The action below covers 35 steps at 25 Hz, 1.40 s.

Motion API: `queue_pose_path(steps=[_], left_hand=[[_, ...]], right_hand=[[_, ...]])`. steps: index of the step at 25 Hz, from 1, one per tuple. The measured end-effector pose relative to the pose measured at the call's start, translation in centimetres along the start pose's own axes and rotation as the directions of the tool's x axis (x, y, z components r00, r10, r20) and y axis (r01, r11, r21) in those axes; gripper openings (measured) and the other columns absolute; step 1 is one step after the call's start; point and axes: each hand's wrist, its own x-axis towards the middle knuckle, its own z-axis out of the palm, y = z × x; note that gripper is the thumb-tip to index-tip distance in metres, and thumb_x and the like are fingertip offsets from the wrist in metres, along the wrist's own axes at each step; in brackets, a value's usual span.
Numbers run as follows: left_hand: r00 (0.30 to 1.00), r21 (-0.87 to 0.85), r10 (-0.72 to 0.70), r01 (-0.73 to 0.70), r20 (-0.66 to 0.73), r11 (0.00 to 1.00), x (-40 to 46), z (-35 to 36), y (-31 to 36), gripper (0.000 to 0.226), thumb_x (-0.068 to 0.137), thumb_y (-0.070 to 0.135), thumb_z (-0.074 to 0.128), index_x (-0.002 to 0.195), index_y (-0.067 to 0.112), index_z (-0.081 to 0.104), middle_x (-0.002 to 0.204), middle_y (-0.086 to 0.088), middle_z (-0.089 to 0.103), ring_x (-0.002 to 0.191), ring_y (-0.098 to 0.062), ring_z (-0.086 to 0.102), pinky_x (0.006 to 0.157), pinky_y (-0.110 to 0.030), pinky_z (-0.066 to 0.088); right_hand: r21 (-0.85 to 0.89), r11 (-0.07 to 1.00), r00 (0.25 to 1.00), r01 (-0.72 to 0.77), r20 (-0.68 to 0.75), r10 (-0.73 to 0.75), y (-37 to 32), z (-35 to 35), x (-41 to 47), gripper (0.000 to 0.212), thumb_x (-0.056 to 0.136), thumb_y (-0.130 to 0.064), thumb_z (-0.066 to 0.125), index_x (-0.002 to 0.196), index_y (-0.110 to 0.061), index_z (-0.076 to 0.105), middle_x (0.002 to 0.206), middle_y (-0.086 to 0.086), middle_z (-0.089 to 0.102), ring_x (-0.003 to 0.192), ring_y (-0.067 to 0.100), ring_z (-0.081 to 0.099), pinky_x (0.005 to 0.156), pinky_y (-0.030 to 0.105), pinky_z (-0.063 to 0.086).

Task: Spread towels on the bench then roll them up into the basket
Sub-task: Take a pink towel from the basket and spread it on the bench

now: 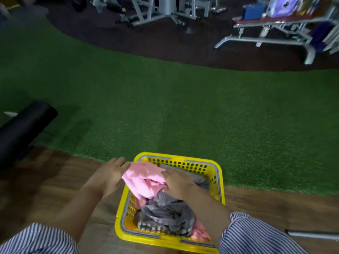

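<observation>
A yellow plastic basket [217, 182] stands on the wooden floor at the bottom middle. Inside lie a crumpled pink towel [145, 178] and a grey towel [168, 215] beneath it. My right hand [178, 182] reaches into the basket and grips the pink towel from above. Just left of the basket's rim, my left hand [110, 176] has its fingers straight, with the fingertips touching the edge of the pink towel. A black padded bench [23, 125] juts in from the left edge.
Green artificial turf [183, 110] stretches beyond the wooden floor [64, 180]. Grey gym machines [165, 10] and a weight bench frame [275, 33] stand on dark flooring at the back. A metal bar [311, 234] lies at the bottom right.
</observation>
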Motion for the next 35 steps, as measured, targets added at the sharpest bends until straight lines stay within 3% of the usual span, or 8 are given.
queue_pose_path(steps=[8, 12, 15, 19, 23, 27, 29, 35], left_hand=[[0.937, 0.221, 0.242, -0.188, -0.252, 0.957, 4.6, -33.5, 0.4, 0.049, 0.055, -0.006, 0.060, 0.098, 0.009, 0.041, 0.091, -0.004, 0.035, 0.075, -0.021, 0.038, 0.047, -0.031, 0.048], [0.828, 0.326, 0.246, -0.081, -0.504, 0.942, 7.2, -50.1, 1.3, 0.022, 0.071, 0.002, 0.034, 0.092, 0.003, 0.041, 0.083, -0.019, 0.046, 0.060, -0.030, 0.046, 0.049, -0.034, 0.036], [0.718, 0.293, 0.161, 0.064, -0.678, 0.954, 7.7, -58.9, 3.4, 0.020, 0.085, 0.014, 0.034, 0.096, 0.000, 0.042, 0.095, -0.025, 0.046, 0.065, -0.041, 0.051, 0.055, -0.047, 0.045], [0.594, 0.133, 0.010, 0.165, -0.804, 0.977, 8.6, -64.7, 6.5, 0.017, 0.092, 0.004, 0.037, 0.101, -0.004, 0.049, 0.106, -0.026, 0.046, 0.079, -0.040, 0.049, 0.067, -0.050, 0.041], [0.673, 0.077, -0.063, 0.176, -0.737, 0.981, 9.0, -62.1, 7.4, 0.018, 0.093, 0.004, 0.036, 0.105, -0.003, 0.048, 0.111, -0.025, 0.045, 0.086, -0.040, 0.049, 0.072, -0.051, 0.039], [0.693, -0.068, -0.211, 0.227, -0.690, 0.971, 8.4, -59.6, 5.9, 0.012, 0.094, 0.006, 0.035, 0.100, 0.000, 0.044, 0.100, -0.019, 0.041, 0.083, -0.035, 0.045, 0.072, -0.043, 0.036], [0.648, -0.213, -0.305, 0.219, -0.698, 0.952, 8.9, -61.0, 6.3, 0.008, 0.096, 0.005, 0.033, 0.099, 0.004, 0.040, 0.087, -0.013, 0.044, 0.074, -0.030, 0.045, 0.062, -0.035, 0.034], [0.577, -0.683, -0.585, 0.063, -0.569, 0.727, 13.1, -64.4, 11.0, 0.008, 0.097, 0.008, 0.033, 0.096, 0.014, 0.038, 0.075, -0.004, 0.049, 0.033, -0.006, 0.048, 0.036, -0.026, 0.047]], right_hand=[[0.368, 0.924, 0.967, -0.106, -0.179, 0.182, -7.4, -23.7, -5.7, 0.079, 0.087, -0.036, 0.059, 0.147, -0.010, 0.014, 0.148, 0.012, 0.027, 0.135, 0.032, 0.031, 0.107, 0.047, 0.033], [0.535, 0.845, 0.952, -0.020, -0.248, 0.180, -9.3, -34.4, -7.9, 0.087, 0.084, -0.043, 0.063, 0.149, -0.015, 0.012, 0.154, 0.011, 0.022, 0.140, 0.027, 0.025, 0.113, 0.042, 0.027], [0.713, 0.691, 0.932, 0.116, -0.320, 0.173, -10.7, -41.4, -9.4, 0.092, 0.082, -0.036, 0.069, 0.149, -0.013, 0.011, 0.154, 0.010, 0.020, 0.140, 0.025, 0.024, 0.114, 0.035, 0.024], [0.812, 0.473, 0.926, 0.342, -0.376, -0.022, -12.9, -48.6, -12.4, 0.070, 0.086, -0.013, 0.065, 0.146, -0.017, 0.029, 0.131, 0.006, 0.052, 0.108, 0.012, 0.057, 0.093, 0.016, 0.043], [0.658, 0.691, 0.908, 0.299, -0.420, 0.007, -11.1, -46.9, -14.0, 0.024, 0.088, -0.018, 0.059, 0.110, -0.010, 0.065, 0.090, 0.003, 0.066, 0.073, 0.013, 0.059, 0.062, 0.018, 0.048], [0.567, 0.784, 0.747, 0.252, -0.629, 0.215, -5.8, -46.7, -15.2, 0.023, 0.086, -0.012, 0.061, 0.064, -0.011, 0.054, 0.061, 0.001, 0.048, 0.061, 0.014, 0.040, 0.056, 0.029, 0.033], [0.512, 0.809, 0.640, 0.290, -0.732, 0.234, -4.2, -49.8, -16.3, 0.006, 0.083, -0.008, 0.064, 0.078, -0.006, 0.067, 0.071, 0.010, 0.062, 0.066, 0.019, 0.049, 0.065, 0.033, 0.042], [0.507, 0.817, 0.330, 0.276, -0.848, 0.414, -3.4, -54.4, -18.6, 0.011, 0.088, -0.017, 0.058, 0.092, -0.010, 0.065, 0.078, 0.008, 0.059, 0.072, 0.018, 0.051, 0.068, 0.032, 0.045]])
